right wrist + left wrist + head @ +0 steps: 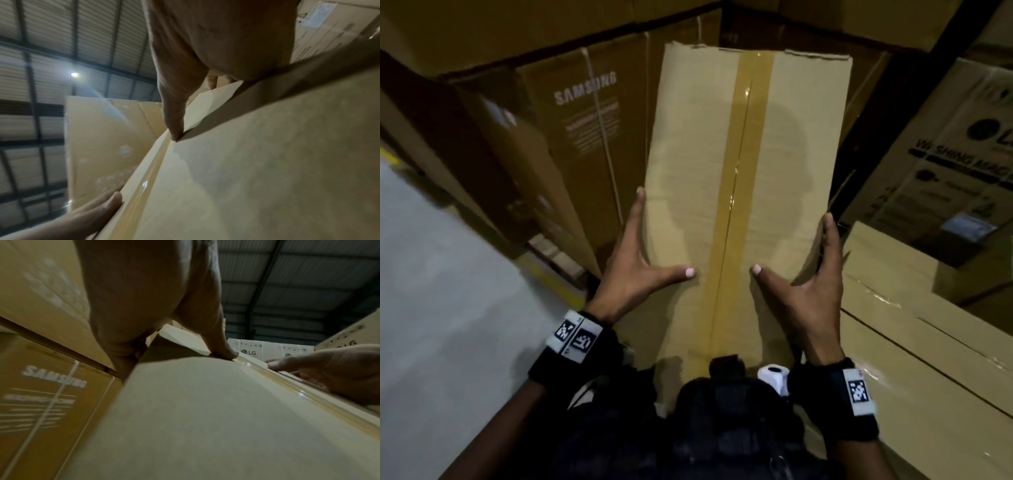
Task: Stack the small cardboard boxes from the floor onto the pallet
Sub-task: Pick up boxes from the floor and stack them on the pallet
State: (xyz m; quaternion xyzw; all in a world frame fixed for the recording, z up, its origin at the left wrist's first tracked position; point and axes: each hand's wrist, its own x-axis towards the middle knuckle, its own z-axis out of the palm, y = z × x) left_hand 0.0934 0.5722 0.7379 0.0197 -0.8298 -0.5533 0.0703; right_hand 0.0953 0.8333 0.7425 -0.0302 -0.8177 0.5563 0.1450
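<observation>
A tan cardboard box (743,164) sealed with brown tape down its middle is held up in front of me between both hands. My left hand (640,270) lies flat against its left side with straight fingers, the thumb spread over the top face. My right hand (811,284) mirrors it on the right side, its thumb also on top. The left wrist view shows the box top (195,418) and my left thumb (222,350) on it. In the right wrist view my right thumb (174,126) presses the box (267,162). No pallet is visible.
Tall Samsung cartons (585,137) stand stacked to the left and behind. An LG washing machine carton (945,154) stands at the right, with taped flat cartons (928,342) below it. Grey floor (448,308) with a yellow line lies to the left.
</observation>
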